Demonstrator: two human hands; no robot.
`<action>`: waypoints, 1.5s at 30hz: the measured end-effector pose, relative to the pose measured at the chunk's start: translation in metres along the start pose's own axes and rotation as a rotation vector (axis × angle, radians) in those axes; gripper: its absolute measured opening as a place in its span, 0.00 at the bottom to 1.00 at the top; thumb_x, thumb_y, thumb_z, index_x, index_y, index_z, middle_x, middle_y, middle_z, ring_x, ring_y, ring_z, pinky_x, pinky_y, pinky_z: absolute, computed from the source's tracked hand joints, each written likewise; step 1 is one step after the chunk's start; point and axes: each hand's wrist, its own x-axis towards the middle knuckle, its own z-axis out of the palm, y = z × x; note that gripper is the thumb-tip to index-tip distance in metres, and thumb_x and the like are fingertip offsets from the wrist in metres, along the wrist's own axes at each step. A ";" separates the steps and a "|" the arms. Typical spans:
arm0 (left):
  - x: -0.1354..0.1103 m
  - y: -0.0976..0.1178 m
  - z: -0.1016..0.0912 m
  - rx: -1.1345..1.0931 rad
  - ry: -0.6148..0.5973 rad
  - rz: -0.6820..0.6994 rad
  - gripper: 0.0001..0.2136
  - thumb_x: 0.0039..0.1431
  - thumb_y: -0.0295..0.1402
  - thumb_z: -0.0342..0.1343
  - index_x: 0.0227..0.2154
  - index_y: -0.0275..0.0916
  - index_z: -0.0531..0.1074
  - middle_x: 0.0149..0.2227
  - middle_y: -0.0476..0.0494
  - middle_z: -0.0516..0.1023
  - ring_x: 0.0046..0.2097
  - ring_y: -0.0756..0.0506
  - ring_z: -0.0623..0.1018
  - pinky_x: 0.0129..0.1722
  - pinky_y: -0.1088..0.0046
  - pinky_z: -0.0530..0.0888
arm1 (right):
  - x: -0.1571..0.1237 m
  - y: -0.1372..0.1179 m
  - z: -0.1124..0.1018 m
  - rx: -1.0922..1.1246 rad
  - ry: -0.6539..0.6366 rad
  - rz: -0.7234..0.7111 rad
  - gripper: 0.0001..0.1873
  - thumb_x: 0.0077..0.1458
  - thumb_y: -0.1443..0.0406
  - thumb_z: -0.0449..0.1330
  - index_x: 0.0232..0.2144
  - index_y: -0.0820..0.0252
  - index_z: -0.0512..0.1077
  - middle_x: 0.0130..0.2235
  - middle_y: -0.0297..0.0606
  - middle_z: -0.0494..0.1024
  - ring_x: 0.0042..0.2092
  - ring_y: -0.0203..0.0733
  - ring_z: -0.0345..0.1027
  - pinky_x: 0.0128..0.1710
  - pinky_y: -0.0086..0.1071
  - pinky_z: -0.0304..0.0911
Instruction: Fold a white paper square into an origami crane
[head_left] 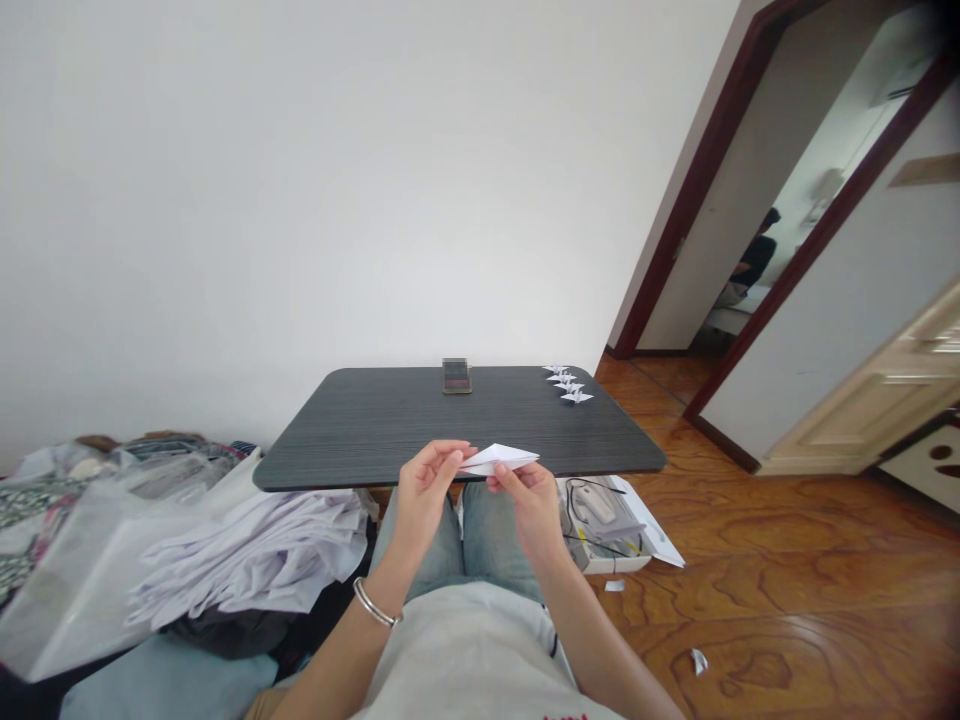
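Observation:
A piece of folded white paper (498, 457) with pointed ends is held between my two hands, just above the near edge of the dark table (390, 420). My left hand (429, 487) pinches its left tip between thumb and fingers. On the other side, my right hand (527, 493) grips the paper's lower right part, thumb on the near face and fingers behind. Several small white paper cranes (576, 397) stand in a row at the table's far right corner.
A phone (457, 376) rests at the table's back edge. White cloth and clothes (255, 550) are piled at the left. Below the table's right end, a box (611, 530) holds cables. Paper scraps (699, 661) lie on the wooden floor. A person (754, 260) sits beyond the doorway.

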 end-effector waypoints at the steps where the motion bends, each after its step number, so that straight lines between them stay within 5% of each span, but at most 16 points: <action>1: 0.000 0.000 0.000 0.028 -0.019 0.004 0.09 0.49 0.35 0.59 0.31 0.35 0.74 0.32 0.43 0.79 0.36 0.46 0.77 0.38 0.73 0.71 | 0.000 0.000 0.000 0.008 -0.004 0.007 0.09 0.40 0.62 0.66 0.24 0.62 0.76 0.21 0.34 0.75 0.23 0.34 0.65 0.25 0.28 0.63; 11: 0.003 -0.004 -0.005 0.120 0.039 -0.057 0.05 0.41 0.30 0.63 0.21 0.35 0.73 0.21 0.49 0.77 0.25 0.51 0.74 0.27 0.78 0.68 | -0.001 -0.001 -0.001 0.052 -0.005 0.042 0.09 0.39 0.62 0.67 0.23 0.62 0.76 0.21 0.34 0.76 0.23 0.33 0.66 0.25 0.27 0.63; 27: 0.007 0.001 -0.010 0.190 -0.121 -0.111 0.06 0.48 0.33 0.58 0.25 0.34 0.71 0.24 0.46 0.79 0.30 0.47 0.78 0.34 0.75 0.73 | 0.003 -0.002 -0.004 0.026 -0.022 0.019 0.14 0.40 0.61 0.67 0.31 0.61 0.73 0.27 0.34 0.75 0.27 0.35 0.67 0.24 0.26 0.63; 45: 0.002 -0.007 -0.005 0.240 -0.127 -0.034 0.06 0.50 0.33 0.58 0.28 0.34 0.72 0.28 0.44 0.78 0.32 0.48 0.77 0.35 0.75 0.72 | 0.006 0.000 -0.002 -0.085 0.036 -0.006 0.12 0.43 0.58 0.64 0.23 0.63 0.74 0.21 0.34 0.74 0.23 0.34 0.62 0.24 0.28 0.58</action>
